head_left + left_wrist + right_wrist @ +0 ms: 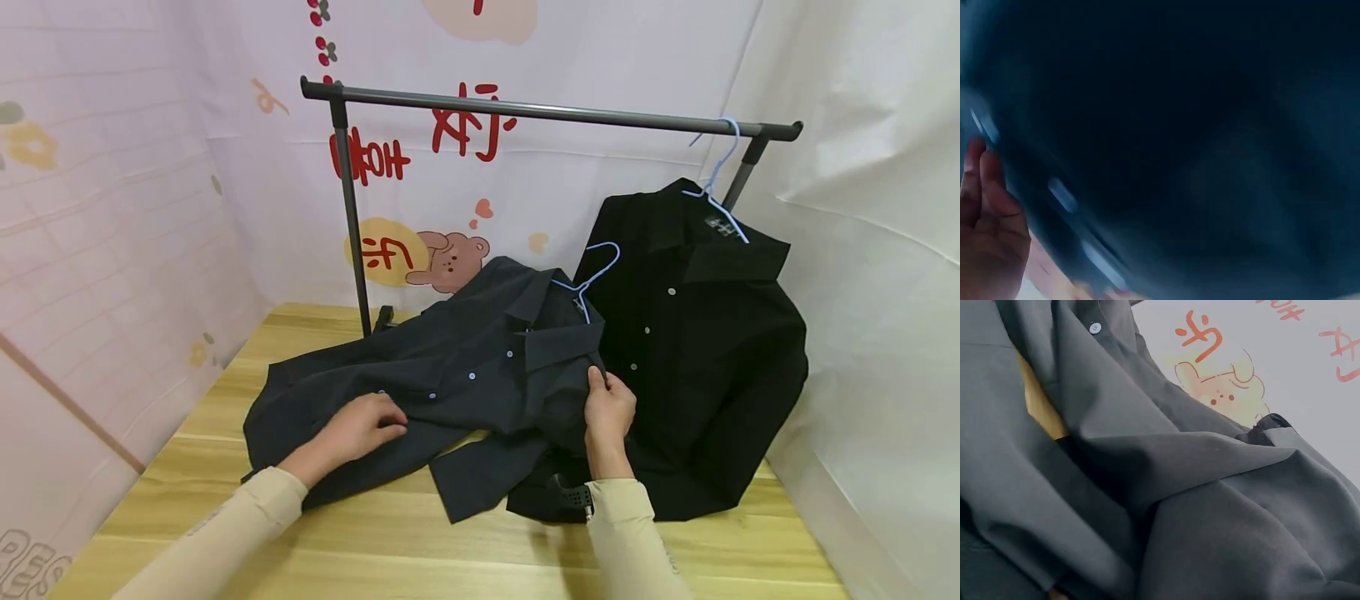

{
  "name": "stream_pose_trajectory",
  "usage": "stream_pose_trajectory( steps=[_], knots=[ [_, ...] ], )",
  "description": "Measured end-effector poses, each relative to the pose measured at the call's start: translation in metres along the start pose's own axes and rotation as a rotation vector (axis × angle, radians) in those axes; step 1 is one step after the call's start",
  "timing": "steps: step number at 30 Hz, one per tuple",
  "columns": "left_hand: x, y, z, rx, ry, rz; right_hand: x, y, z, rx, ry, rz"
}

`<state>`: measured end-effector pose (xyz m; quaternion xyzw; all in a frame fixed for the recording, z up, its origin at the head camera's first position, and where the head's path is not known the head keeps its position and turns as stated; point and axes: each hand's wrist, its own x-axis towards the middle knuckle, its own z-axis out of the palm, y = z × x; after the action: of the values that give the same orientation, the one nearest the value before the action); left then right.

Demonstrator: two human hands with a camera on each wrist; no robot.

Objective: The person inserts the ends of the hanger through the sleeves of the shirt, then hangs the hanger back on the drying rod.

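Observation:
A dark navy button-up shirt (480, 358) lies stretched across the table, with a light blue hanger (583, 287) inside its collar. My right hand (609, 408) pinches the shirt near the shoulder, just below the collar. Over the lower front, my left hand (363, 427) lies by the button edge with loosely bent fingers, gripping nothing that I can see. The left wrist view is blurred: the left fingers (991, 181) appear beside the row of buttons. Shirt cloth (1210, 519) fills most of the right wrist view, where the right hand is hardly seen.
A dark metal clothes rack (540, 110) stands at the back. On its right end hangs a black shirt (720, 333) on another light blue hanger (726, 158), its lower part resting on the wooden table (390, 550). White printed cloth (645, 50) covers the walls.

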<state>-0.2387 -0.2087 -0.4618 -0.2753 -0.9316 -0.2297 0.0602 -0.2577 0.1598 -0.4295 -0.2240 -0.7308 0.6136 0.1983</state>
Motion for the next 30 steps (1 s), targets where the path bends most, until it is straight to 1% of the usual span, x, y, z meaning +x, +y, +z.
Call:
stream_pose_trajectory(
  steps=[2, 3, 5, 7, 8, 10, 12, 15, 16, 17, 19, 21, 22, 23, 25, 28, 30],
  knots=[
    [0.01, 0.019, 0.019, 0.009, -0.084, 0.03, 0.001, -0.003, 0.001, 0.016, -0.013, -0.005],
    [0.014, 0.028, 0.028, 0.02, -0.12, 0.031, 0.002, -0.004, 0.001, 0.021, -0.017, -0.008],
    [0.023, 0.043, 0.043, 0.065, -0.185, 0.019, 0.003, -0.006, 0.001, 0.038, -0.022, -0.006],
    [0.03, 0.054, 0.056, 0.125, -0.221, -0.01, 0.004, -0.006, 0.001, 0.052, -0.027, 0.0],
    [0.032, 0.059, 0.061, 0.155, -0.228, -0.022, 0.005, -0.006, 0.0, 0.054, -0.03, 0.004],
    [0.037, 0.066, 0.069, 0.204, -0.224, -0.032, 0.006, -0.005, 0.0, 0.069, -0.037, 0.013],
    [0.04, 0.07, 0.074, 0.226, -0.21, -0.033, 0.006, -0.004, 0.0, 0.087, -0.043, 0.018],
    [0.042, 0.071, 0.079, 0.216, -0.191, 0.001, 0.007, -0.002, 0.001, 0.113, -0.052, 0.021],
    [0.043, 0.067, 0.083, 0.201, -0.169, 0.022, 0.007, -0.002, 0.001, 0.12, -0.054, 0.02],
    [0.043, 0.065, 0.083, 0.161, -0.167, 0.03, 0.008, -0.002, 0.001, 0.125, -0.056, 0.018],
    [0.043, 0.062, 0.078, 0.05, -0.167, 0.042, 0.008, -0.002, 0.001, 0.136, -0.056, 0.018],
    [0.041, 0.057, 0.068, -0.088, -0.166, 0.037, 0.007, -0.002, -0.001, 0.149, -0.053, 0.02],
    [0.038, 0.053, 0.061, -0.168, -0.168, 0.034, 0.008, -0.002, -0.001, 0.152, -0.05, 0.022],
    [0.035, 0.052, 0.049, -0.255, -0.193, 0.004, 0.008, -0.003, -0.001, 0.154, -0.048, 0.023],
    [0.028, 0.04, 0.029, -0.378, -0.205, -0.035, 0.009, -0.003, -0.002, 0.161, -0.043, 0.024],
    [0.013, 0.016, -0.003, -0.513, -0.217, -0.118, 0.01, -0.003, -0.001, 0.162, -0.034, 0.023],
    [0.001, -0.002, -0.026, -0.56, -0.2, -0.18, 0.01, -0.004, 0.0, 0.168, -0.031, 0.023]
  ],
)
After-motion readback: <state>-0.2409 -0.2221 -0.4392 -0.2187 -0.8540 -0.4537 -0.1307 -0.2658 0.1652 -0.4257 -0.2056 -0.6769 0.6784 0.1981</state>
